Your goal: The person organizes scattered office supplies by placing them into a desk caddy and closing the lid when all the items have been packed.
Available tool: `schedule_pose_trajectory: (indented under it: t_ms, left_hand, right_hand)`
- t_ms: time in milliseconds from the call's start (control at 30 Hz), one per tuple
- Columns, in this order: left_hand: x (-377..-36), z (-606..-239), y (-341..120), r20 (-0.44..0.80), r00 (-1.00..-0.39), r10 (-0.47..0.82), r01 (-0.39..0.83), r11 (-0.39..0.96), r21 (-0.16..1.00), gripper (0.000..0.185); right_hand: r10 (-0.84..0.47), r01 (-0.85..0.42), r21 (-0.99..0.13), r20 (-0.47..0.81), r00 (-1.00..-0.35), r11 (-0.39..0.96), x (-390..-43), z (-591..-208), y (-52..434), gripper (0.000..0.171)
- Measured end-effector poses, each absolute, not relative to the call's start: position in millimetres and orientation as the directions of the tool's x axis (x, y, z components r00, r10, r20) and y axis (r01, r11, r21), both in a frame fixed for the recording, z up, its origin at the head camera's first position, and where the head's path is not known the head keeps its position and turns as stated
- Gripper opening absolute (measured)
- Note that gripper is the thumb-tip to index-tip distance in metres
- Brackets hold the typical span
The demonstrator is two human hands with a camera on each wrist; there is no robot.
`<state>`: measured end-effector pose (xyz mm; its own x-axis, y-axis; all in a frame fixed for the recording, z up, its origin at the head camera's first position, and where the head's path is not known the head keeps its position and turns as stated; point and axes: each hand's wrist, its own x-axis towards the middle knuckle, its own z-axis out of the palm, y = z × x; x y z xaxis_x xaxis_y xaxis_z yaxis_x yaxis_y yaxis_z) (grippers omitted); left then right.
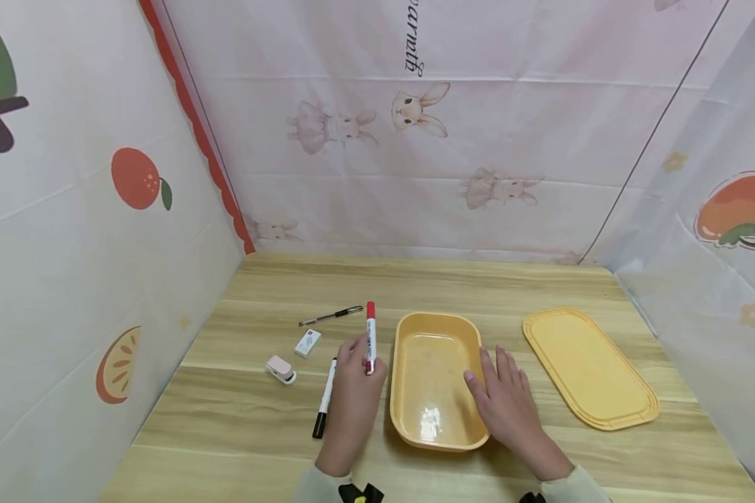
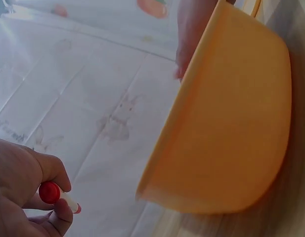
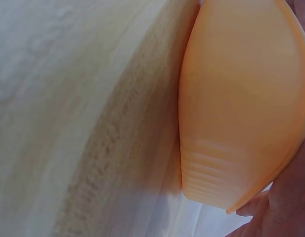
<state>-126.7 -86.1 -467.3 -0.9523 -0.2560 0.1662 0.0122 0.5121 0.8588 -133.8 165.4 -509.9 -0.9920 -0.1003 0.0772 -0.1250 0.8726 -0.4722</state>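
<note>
My left hand [image 1: 355, 395] pinches a red-capped white marker [image 1: 370, 337] between thumb and fingers, with its red cap pointing away from me. In the left wrist view the same marker [image 2: 49, 192] shows end-on, just left of the container wall. A yellow plastic container [image 1: 430, 391] stands in front of me with nothing inside. My right hand [image 1: 509, 405] rests at the container's right rim, its fingers extended and the thumb over the edge. Close beside my left forearm, a white marker with a black cap [image 1: 325, 399] lies on the table, partly hidden by the hand.
A yellow lid [image 1: 591, 370] lies flat to the right. On the left are a pink-and-white stapler [image 1: 280, 369], a small white box [image 1: 307, 343] and a black-gripped pen [image 1: 331, 316]. Printed cloth walls border the wooden table [image 1: 226, 419] at the back and sides.
</note>
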Motion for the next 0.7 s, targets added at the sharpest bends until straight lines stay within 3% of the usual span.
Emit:
schedule_pose_trajectory:
  t_ms: [367, 700]
  left_hand:
    - [-135.3, -469.1, -42.8, 0.125, -0.982, -0.142, 0.044, 0.471, 0.881, 0.053]
    - [-138.4, -484.7, -9.9, 0.228, -0.973, -0.047, 0.159, 0.579, 0.800, 0.044]
  right_hand:
    - [-0.098, -0.123, -0.472, 0.077, -0.992, 0.873, -132.8, -508.3, 164.2, 0.073]
    - [-0.091, -0.126, -0.466, 0.098, -0.991, 0.876, -134.4, -511.2, 164.4, 0.072]
